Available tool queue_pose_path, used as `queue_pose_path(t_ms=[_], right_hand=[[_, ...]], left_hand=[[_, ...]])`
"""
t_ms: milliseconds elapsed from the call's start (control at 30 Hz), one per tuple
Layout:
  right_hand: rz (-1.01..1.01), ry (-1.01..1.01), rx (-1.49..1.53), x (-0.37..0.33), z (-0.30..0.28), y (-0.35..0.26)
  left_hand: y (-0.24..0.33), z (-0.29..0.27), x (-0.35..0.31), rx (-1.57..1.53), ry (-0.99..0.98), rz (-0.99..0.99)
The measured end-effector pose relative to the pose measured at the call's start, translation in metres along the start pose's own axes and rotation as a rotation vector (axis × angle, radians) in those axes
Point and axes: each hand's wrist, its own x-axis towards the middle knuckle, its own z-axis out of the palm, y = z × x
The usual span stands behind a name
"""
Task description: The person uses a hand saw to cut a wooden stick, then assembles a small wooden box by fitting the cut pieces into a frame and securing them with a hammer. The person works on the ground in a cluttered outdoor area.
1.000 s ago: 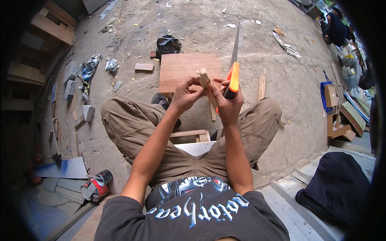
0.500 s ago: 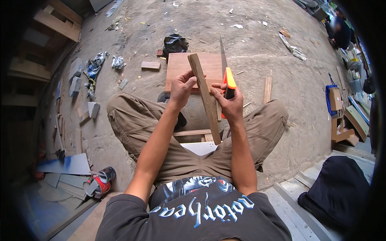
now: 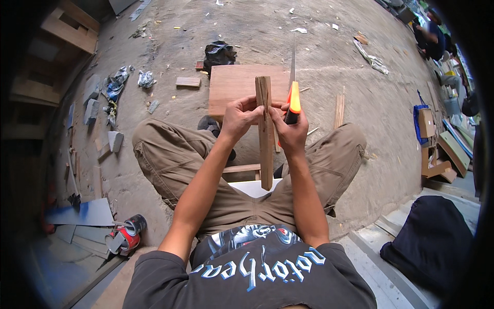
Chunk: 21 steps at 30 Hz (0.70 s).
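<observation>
Brown, rough-looking wood makes up the long narrow strip (image 3: 265, 139) that stands lengthwise between both hands, raised above the lap, its far end overlapping the view of a reddish-brown rectangular wooden board (image 3: 231, 85) and its near end over the gap between the knees. The left hand (image 3: 240, 121) has thumb and fingers closed on the strip's left edge, in its upper half. The right hand (image 3: 292, 129) meets the opposite edge with its thumb and fingertips while its palm also keeps a handsaw with an orange, yellow and black handle (image 3: 294, 105), the thin metal blade pointing away from the body. How hard either hand presses, I cannot tell.

Being slim and dry-looking, the strip is probably light and stiff, with little slip against bare skin. A dark line runs down its far half; whether crack, seam or grain, I cannot tell. If it is a crack, twisting there could split the wood, so the sounder-looking near half seems the better place for a firm hold, fingers flat along the edges to avoid splinters. With the saw sharing the right palm, the left hand likely offers the surer grip
</observation>
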Motion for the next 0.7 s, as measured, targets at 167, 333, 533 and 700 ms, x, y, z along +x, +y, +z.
queue_pose_path(t_ms=[167, 333, 533, 700], right_hand=[[-0.026, 0.128, 0.045, 0.003, -0.001, 0.000], [-0.025, 0.093, 0.004, 0.003, -0.005, -0.006], [-0.073, 0.090, -0.005, 0.002, -0.006, -0.003], [-0.052, 0.074, -0.136, 0.002, -0.008, -0.010]], left_hand=[[0.004, 0.012, -0.003, 0.188, -0.045, 0.015], [0.004, 0.017, -0.004, 0.318, -0.032, 0.050], [-0.001, 0.015, -0.002, 0.388, -0.034, 0.096], [-0.005, 0.012, -0.003, 0.523, -0.047, 0.205]])
